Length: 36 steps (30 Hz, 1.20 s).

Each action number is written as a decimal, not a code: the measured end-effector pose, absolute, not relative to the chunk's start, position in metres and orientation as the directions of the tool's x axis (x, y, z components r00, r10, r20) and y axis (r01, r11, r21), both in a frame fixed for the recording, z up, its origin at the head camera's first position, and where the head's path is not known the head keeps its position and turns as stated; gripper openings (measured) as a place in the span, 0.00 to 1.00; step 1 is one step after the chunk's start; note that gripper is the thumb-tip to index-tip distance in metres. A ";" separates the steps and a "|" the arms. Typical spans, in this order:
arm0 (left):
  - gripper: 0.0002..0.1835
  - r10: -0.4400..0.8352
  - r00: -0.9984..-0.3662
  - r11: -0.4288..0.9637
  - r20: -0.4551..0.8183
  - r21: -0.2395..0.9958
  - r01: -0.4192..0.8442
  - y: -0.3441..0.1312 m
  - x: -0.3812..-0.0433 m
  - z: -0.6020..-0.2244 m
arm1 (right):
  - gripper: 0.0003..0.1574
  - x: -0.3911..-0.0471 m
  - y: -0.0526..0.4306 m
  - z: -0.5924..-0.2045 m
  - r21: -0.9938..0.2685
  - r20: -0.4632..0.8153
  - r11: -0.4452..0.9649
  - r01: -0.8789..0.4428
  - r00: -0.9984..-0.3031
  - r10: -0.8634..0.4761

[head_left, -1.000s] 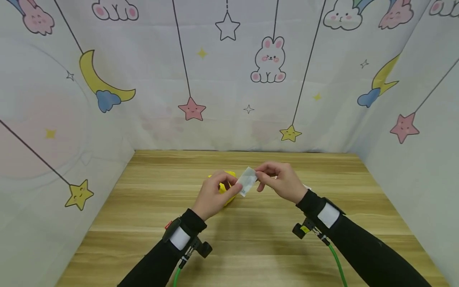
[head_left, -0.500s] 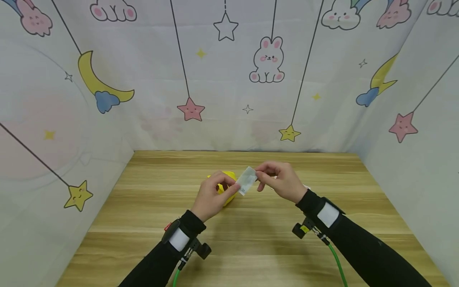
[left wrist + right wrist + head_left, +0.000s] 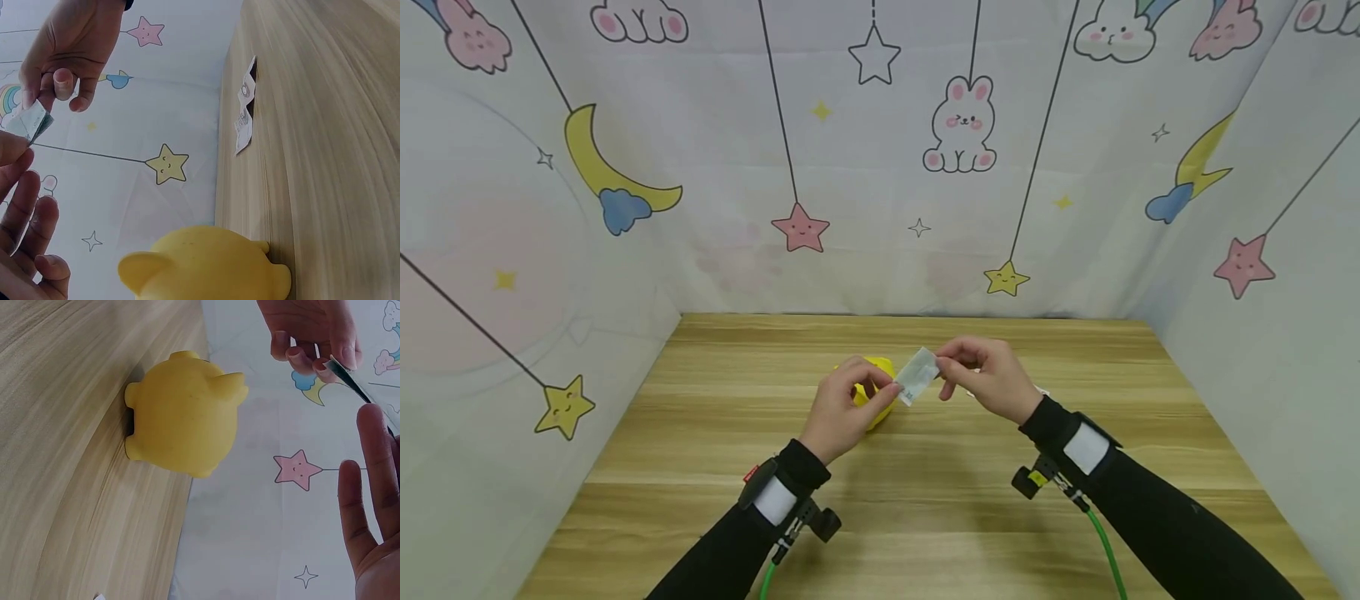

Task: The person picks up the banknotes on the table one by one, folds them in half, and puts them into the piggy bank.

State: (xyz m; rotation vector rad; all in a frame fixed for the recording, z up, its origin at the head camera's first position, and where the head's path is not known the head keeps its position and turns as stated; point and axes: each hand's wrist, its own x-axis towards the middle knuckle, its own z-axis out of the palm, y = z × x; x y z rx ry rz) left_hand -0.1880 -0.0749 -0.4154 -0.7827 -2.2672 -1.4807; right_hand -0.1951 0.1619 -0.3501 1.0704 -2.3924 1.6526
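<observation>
Between both hands, above the wooden table, is a small folded banknote (image 3: 917, 377), pale outside with a dark green inner face (image 3: 350, 381). My left hand (image 3: 850, 408) pinches its lower left end between thumb and index finger. The thumb and fingertips of my right hand (image 3: 988, 379) pinch the upper right end. In the left wrist view the folded note (image 3: 28, 122) shows slightly parted layers. Just behind my left hand stands a yellow piggy bank (image 3: 181, 419), partly covered by that hand in the head view.
Creased printed paper (image 3: 245, 103) lies on the wooden table (image 3: 925, 517), mostly hidden behind my right hand in the head view. A white cloth backdrop (image 3: 880, 275) with cartoon stars and rabbits encloses the back and sides. Green cables (image 3: 1105, 542) run from the wrist cameras.
The banknote has tilted slightly, and its lower end has risen a little. My left fingertips have shifted slightly left along its edge. The right hand has hardly moved.
</observation>
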 end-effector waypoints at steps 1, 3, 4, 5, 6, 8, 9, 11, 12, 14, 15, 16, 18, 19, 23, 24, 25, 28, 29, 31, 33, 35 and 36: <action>0.03 0.268 -0.798 0.310 0.539 0.736 0.602 -0.075 -0.188 -0.416 | 0.07 -0.195 0.162 -0.350 -0.808 0.403 0.191 -0.557 -0.760 -0.510; 0.03 0.268 -0.798 0.303 0.539 0.739 0.601 -0.075 -0.189 -0.416 | 0.07 -0.196 0.162 -0.351 -0.807 0.406 0.190 -0.560 -0.758 -0.511; 0.03 0.268 -0.798 0.298 0.540 0.741 0.602 -0.075 -0.189 -0.416 | 0.07 -0.196 0.162 -0.351 -0.807 0.406 0.189 -0.560 -0.758 -0.511; 0.03 0.268 -0.797 0.294 0.541 0.742 0.603 -0.074 -0.189 -0.417 | 0.07 -0.196 0.162 -0.351 -0.807 0.407 0.188 -0.560 -0.757 -0.511; 0.04 0.266 -0.797 0.291 0.542 0.743 0.603 -0.074 -0.190 -0.417 | 0.07 -0.196 0.162 -0.351 -0.808 0.407 0.185 -0.560 -0.757 -0.511; 0.04 0.259 -0.797 0.292 0.546 0.742 0.604 -0.074 -0.190 -0.417 | 0.07 -0.196 0.162 -0.352 -0.810 0.408 0.181 -0.558 -0.757 -0.510; 0.04 0.253 -0.796 0.294 0.550 0.740 0.605 -0.073 -0.190 -0.417 | 0.07 -0.196 0.162 -0.352 -0.812 0.408 0.177 -0.556 -0.758 -0.510; 0.03 0.241 -0.793 0.304 0.560 0.732 0.610 -0.072 -0.190 -0.417 | 0.07 -0.196 0.161 -0.352 -0.815 0.407 0.173 -0.553 -0.759 -0.508; 0.03 0.233 -0.790 0.311 0.567 0.726 0.613 -0.072 -0.190 -0.417 | 0.07 -0.196 0.161 -0.353 -0.818 0.405 0.171 -0.550 -0.761 -0.507; 0.04 0.222 -0.779 0.329 0.586 0.707 0.626 -0.071 -0.189 -0.418 | 0.07 -0.196 0.161 -0.353 -0.823 0.401 0.169 -0.543 -0.764 -0.505; 0.04 0.217 -0.772 0.341 0.597 0.695 0.633 -0.070 -0.189 -0.417 | 0.07 -0.196 0.161 -0.353 -0.824 0.399 0.169 -0.541 -0.766 -0.504; 0.04 0.212 -0.765 0.355 0.609 0.681 0.640 -0.070 -0.189 -0.417 | 0.07 -0.196 0.161 -0.353 -0.824 0.398 0.172 -0.540 -0.768 -0.502; 0.04 0.204 -0.751 0.387 0.628 0.652 0.652 -0.069 -0.188 -0.418 | 0.07 -0.196 0.161 -0.354 -0.824 0.396 0.175 -0.539 -0.769 -0.501; 0.04 0.201 -0.744 0.402 0.637 0.639 0.655 -0.069 -0.188 -0.418 | 0.07 -0.196 0.161 -0.354 -0.824 0.396 0.176 -0.539 -0.770 -0.501; 0.04 0.197 -0.732 0.442 0.652 0.608 0.660 -0.068 -0.187 -0.419 | 0.07 -0.196 0.161 -0.355 -0.823 0.393 0.183 -0.539 -0.771 -0.501; 0.04 0.197 -0.731 0.443 0.654 0.606 0.661 -0.068 -0.187 -0.419 | 0.07 -0.196 0.160 -0.356 -0.823 0.392 0.184 -0.537 -0.772 -0.501; 0.04 0.198 -0.730 0.444 0.654 0.604 0.662 -0.068 -0.187 -0.420 | 0.07 -0.196 0.160 -0.355 -0.824 0.390 0.185 -0.535 -0.773 -0.500; 0.05 0.209 -0.723 0.453 0.659 0.590 0.668 -0.067 -0.186 -0.420 | 0.07 -0.196 0.160 -0.355 -0.827 0.385 0.188 -0.529 -0.778 -0.497; 0.05 0.214 -0.718 0.459 0.663 0.580 0.673 -0.067 -0.186 -0.420 | 0.07 -0.196 0.160 -0.355 -0.828 0.384 0.188 -0.528 -0.779 -0.496; 0.05 0.229 -0.703 0.476 0.673 0.553 0.684 -0.067 -0.185 -0.419 | 0.07 -0.196 0.159 -0.355 -0.830 0.381 0.189 -0.524 -0.782 -0.494; 0.04 0.243 -0.689 0.490 0.683 0.527 0.695 -0.067 -0.184 -0.419 | 0.06 -0.196 0.159 -0.354 -0.831 0.380 0.190 -0.523 -0.783 -0.493; 0.04 0.249 -0.685 0.490 0.684 0.521 0.699 -0.067 -0.184 -0.419 | 0.06 -0.196 0.160 -0.354 -0.830 0.380 0.193 -0.524 -0.783 -0.493; 0.04 0.249 -0.692 0.479 0.678 0.534 0.696 -0.067 -0.184 -0.420 | 0.06 -0.196 0.160 -0.355 -0.828 0.380 0.195 -0.526 -0.782 -0.494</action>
